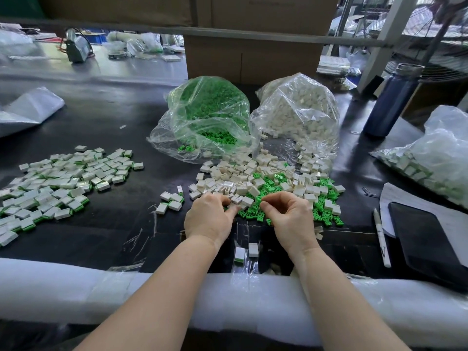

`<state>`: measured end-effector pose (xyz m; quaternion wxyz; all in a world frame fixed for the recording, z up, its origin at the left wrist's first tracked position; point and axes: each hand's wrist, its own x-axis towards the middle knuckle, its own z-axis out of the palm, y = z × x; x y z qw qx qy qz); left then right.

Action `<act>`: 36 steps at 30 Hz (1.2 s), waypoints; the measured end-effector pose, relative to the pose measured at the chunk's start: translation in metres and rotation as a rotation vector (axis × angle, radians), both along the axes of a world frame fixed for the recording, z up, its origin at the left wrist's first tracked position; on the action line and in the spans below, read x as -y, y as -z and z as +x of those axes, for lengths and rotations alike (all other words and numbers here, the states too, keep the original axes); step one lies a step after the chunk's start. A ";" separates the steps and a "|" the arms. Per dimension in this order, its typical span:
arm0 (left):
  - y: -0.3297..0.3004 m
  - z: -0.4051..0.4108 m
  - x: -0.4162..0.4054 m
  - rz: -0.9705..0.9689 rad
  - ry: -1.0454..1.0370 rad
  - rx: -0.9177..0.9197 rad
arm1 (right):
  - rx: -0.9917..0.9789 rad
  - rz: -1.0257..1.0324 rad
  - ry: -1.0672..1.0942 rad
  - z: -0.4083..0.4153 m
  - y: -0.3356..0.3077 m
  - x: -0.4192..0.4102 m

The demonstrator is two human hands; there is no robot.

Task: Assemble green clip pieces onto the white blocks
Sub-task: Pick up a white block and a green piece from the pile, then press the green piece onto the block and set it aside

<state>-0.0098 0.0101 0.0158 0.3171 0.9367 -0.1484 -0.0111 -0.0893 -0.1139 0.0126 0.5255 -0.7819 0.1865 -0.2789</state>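
A loose heap of white blocks [243,178] mixed with green clip pieces [321,211] lies on the black table in front of me. My left hand [209,219] rests at the heap's near edge, fingers curled round a white block [234,205]. My right hand [288,219] is just beside it, thumb and forefinger pinching a green clip piece [258,201] among the clips. A spread of assembled white-and-green blocks [55,183] lies to the left. Two more assembled blocks [247,250] stand near the table's front edge between my wrists.
Two open plastic bags stand behind the heap, one of green clips [210,115] and one of white blocks [298,110]. A bag of finished parts [430,158] lies right, a blue bottle [392,100] behind it. A black tablet [428,239] and pen [381,239] lie right. White foam padding [76,290] lines the front edge.
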 end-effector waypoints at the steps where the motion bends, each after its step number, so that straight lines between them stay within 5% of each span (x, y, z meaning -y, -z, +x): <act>1: -0.001 0.000 0.002 -0.002 -0.005 -0.004 | -0.003 -0.012 0.004 0.000 0.001 0.000; 6: -0.004 -0.002 0.008 -0.113 0.046 0.038 | -0.008 -0.051 0.017 0.000 0.002 0.000; 16: 0.006 -0.011 0.008 -0.707 0.183 -0.100 | 0.013 -0.063 0.024 0.001 0.003 0.001; 36: 0.007 -0.009 0.003 -0.706 0.359 -0.291 | 0.062 0.111 -0.118 -0.002 -0.003 -0.002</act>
